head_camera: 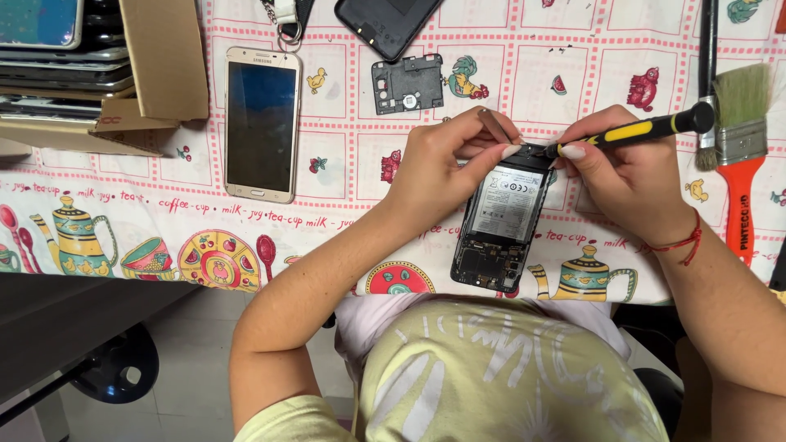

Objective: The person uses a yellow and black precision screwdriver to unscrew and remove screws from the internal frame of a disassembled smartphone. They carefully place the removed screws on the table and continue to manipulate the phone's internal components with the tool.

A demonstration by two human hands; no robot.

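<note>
The tabletop (573,74), under a patterned cloth, fills the upper frame. At center right lies an opened phone (499,229), its long axis running top to bottom, tilted slightly. Both hands meet at its upper end: the left hand (442,168) pinches the top edge, and the right hand (626,176) is clamped on a screwdriver (630,129) whose tip touches the top right corner.

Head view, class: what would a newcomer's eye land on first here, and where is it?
First, the opened phone at centre, back off and battery showing, steadied at its top by the left hand. The right hand works a yellow-and-black screwdriver at its top edge. To the left an intact phone lies face up on the patterned tablecloth; an orange-handled brush lies far right.
</note>
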